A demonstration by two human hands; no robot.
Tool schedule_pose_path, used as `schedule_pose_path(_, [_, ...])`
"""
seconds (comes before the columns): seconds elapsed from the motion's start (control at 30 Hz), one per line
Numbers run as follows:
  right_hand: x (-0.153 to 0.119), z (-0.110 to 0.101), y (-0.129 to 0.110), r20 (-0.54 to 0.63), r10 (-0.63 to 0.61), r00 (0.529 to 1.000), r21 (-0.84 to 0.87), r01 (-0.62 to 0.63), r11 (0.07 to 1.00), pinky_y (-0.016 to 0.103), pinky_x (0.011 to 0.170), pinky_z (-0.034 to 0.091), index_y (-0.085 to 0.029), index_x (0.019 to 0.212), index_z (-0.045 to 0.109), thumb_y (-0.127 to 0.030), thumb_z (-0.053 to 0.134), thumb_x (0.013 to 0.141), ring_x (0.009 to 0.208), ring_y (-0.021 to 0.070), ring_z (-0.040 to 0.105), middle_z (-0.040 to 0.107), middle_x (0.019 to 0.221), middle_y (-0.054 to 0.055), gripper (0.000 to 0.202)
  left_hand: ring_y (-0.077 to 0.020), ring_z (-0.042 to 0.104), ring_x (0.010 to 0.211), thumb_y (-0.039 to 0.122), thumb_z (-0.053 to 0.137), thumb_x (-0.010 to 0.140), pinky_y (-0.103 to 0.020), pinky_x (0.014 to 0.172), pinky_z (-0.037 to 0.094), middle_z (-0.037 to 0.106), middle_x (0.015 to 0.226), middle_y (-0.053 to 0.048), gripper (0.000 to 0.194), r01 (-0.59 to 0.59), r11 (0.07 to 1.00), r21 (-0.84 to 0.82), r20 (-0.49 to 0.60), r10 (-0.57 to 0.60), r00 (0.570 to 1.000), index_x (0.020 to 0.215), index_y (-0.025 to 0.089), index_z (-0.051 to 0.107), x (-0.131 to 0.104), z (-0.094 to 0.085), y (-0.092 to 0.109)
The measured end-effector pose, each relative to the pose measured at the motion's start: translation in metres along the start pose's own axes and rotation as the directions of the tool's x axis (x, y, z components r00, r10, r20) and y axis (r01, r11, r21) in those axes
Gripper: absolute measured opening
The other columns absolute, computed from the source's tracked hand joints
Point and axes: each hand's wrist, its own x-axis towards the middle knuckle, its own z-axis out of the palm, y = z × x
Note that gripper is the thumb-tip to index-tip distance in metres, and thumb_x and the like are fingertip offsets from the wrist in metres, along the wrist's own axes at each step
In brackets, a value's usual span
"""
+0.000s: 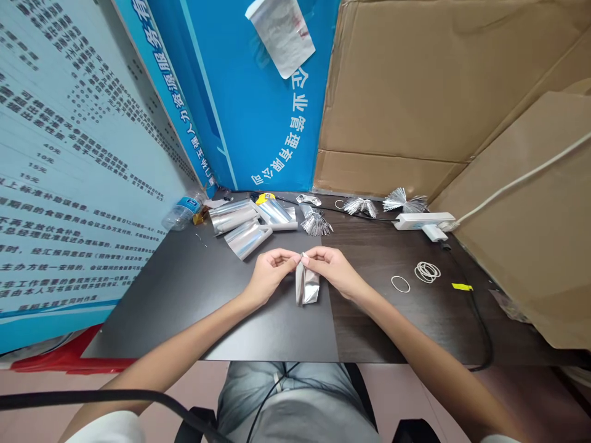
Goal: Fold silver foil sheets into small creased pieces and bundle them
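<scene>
A folded strip of silver foil (310,288) hangs between my two hands over the middle of the desk, its lower end loose. My left hand (272,271) pinches the top of it with thumb and forefinger. Meeting it at the same spot, my right hand (330,267) also has thumb and fingertips closed on the foil's upper edge. Beyond my left hand lie several silver foil sheets (247,240), some curled into rolls. Just past the fingertips rests a fanned bunch of foil strips (316,223).
Two more fanned foil bunches (405,200) lie at the back, near a white power strip (422,221). White rubber bands (427,272) are on the right, with a black cable (480,320) beyond. A plastic bottle (184,210) lies at the back left. Cardboard (392,92) walls the right side.
</scene>
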Motion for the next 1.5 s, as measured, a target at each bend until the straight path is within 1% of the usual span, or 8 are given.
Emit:
schedule_pose_path(0.27, [0.001,0.000,0.001,0.008,0.052,0.999,0.076,-0.052,0.996,0.029,0.071,0.048,-0.019,0.086,0.079,-0.052,0.085,0.078,0.071,0.0147,0.062,0.071,0.078,0.001,0.034,-0.0165,0.069,0.078,0.046,0.091,0.077,-0.030,0.080,0.056,0.078,0.086,-0.007,0.036,-0.006,1.000,-0.023,-0.029,0.006,1.000,0.089,0.014,0.078,0.000,-0.001,-0.001])
schedule_pose_path(0.7, [0.003,0.001,0.008,-0.064,-0.015,0.998,-0.051,0.011,0.999,0.031,0.073,0.049,-0.018,0.080,0.079,-0.052,0.089,0.073,0.072,0.0169,0.064,0.076,0.080,0.004,0.037,-0.0142,0.066,0.076,0.043,0.089,0.079,-0.027,0.077,0.053,0.075,0.083,-0.005,0.033,-0.065,0.995,0.071,-0.007,0.065,0.998,0.086,0.014,0.076,0.001,0.000,-0.004])
schedule_pose_path(0.8, [0.004,0.000,0.008,-0.072,0.000,0.997,-0.010,-0.001,1.000,0.030,0.068,0.048,-0.019,0.078,0.077,-0.053,0.089,0.072,0.069,0.0159,0.062,0.074,0.077,0.003,0.037,-0.0147,0.067,0.078,0.046,0.090,0.078,-0.028,0.079,0.053,0.075,0.086,-0.006,0.037,0.008,1.000,0.004,0.034,-0.009,0.999,0.091,0.014,0.076,0.002,-0.001,-0.003])
schedule_pose_path(0.9, [0.006,-0.002,0.006,-0.136,0.047,0.990,0.079,-0.036,0.996,0.028,0.062,0.044,-0.019,0.077,0.076,-0.053,0.090,0.070,0.064,0.0143,0.057,0.070,0.072,0.001,0.038,-0.0137,0.067,0.074,0.053,0.087,0.080,-0.028,0.076,0.054,0.075,0.088,-0.005,0.047,0.185,0.980,-0.075,0.163,-0.172,0.972,0.105,0.015,0.075,0.001,-0.004,0.000])
schedule_pose_path(1.07, [0.009,-0.004,0.005,-0.286,0.010,0.958,0.127,0.027,0.992,0.028,0.057,0.039,-0.019,0.076,0.076,-0.052,0.091,0.067,0.060,0.0126,0.051,0.067,0.069,0.000,0.038,-0.0113,0.062,0.063,0.055,0.085,0.081,-0.024,0.065,0.048,0.072,0.074,-0.004,0.044,0.234,0.956,0.176,0.362,-0.284,0.888,0.088,0.013,0.074,0.000,-0.009,0.000])
schedule_pose_path(1.27, [0.009,-0.001,0.006,-0.310,-0.003,0.951,0.129,0.046,0.991,0.029,0.061,0.043,-0.019,0.077,0.076,-0.054,0.091,0.067,0.062,0.0135,0.052,0.067,0.069,0.000,0.039,-0.0127,0.065,0.065,0.050,0.088,0.078,-0.024,0.064,0.048,0.073,0.073,-0.005,0.039,0.248,0.938,0.243,0.400,-0.330,0.855,0.082,0.014,0.073,0.003,-0.016,0.000])
schedule_pose_path(1.4, [0.012,-0.003,0.007,-0.280,0.016,0.960,0.161,0.031,0.986,0.030,0.065,0.049,-0.019,0.081,0.077,-0.053,0.092,0.067,0.070,0.0162,0.058,0.071,0.077,0.003,0.040,-0.0133,0.065,0.065,0.043,0.091,0.075,-0.024,0.064,0.049,0.074,0.073,-0.006,0.033,0.251,0.941,0.225,0.385,-0.323,0.865,0.084,0.015,0.076,0.004,-0.017,0.002])
schedule_pose_path(1.5, [0.013,-0.008,0.008,-0.226,0.043,0.973,0.151,-0.009,0.989,0.034,0.075,0.056,-0.020,0.102,0.077,-0.057,0.083,0.078,0.080,0.0197,0.065,0.074,0.092,0.007,0.044,-0.0125,0.066,0.066,0.039,0.093,0.073,-0.024,0.066,0.052,0.075,0.076,-0.007,0.030,0.323,0.939,0.120,0.333,-0.344,0.878,0.080,0.015,0.076,0.004,-0.016,0.005])
